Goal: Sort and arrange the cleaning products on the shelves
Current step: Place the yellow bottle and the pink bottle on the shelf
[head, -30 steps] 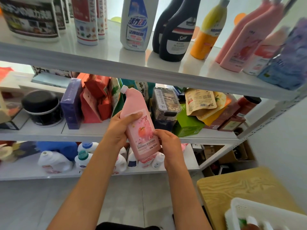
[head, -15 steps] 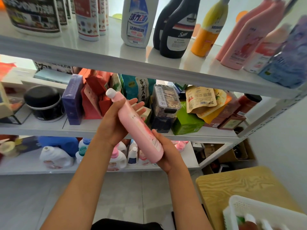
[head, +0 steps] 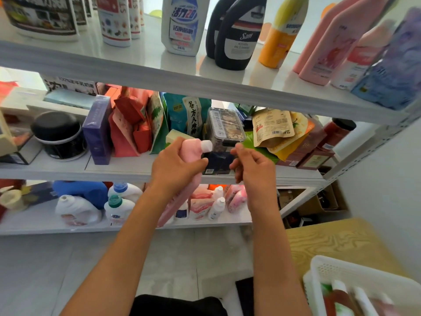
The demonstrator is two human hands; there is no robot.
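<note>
A person stands before a white shelving unit, the left hand (head: pixel 176 166) wrapped around the neck of a pink bottle (head: pixel 182 192) at the centre of the frame. The bottle hangs tilted, its white cap (head: pixel 206 145) pointing toward 1 o'clock and its base dropping toward 7 o'clock in front of the lower shelf (head: pixel 136 226). The right hand (head: pixel 254 166) hovers just beside the cap at 3 o'clock of it, fingers loosely curled and holding nothing, apart from the bottle.

On the top shelf (head: pixel 145 75), at 12 o'clock, stand a white bottle with a blue label (head: pixel 182 26), a black bottle (head: pixel 239 39) and a yellow-and-orange bottle (head: pixel 281 35); two tall pink bottles (head: pixel 328 46) lean at 2 o'clock. The middle shelf (head: pixel 68 172) carries a black tub (head: pixel 58 134), a purple box (head: pixel 96 131), red bags (head: pixel 131 124) and a clear lidded container (head: pixel 224 128). White detergent jugs (head: pixel 77 209) sit on the lower shelf at 9 o'clock. At 4 o'clock a white basket (head: pixel 330 270) rests on a wooden table (head: pixel 337 240).
</note>
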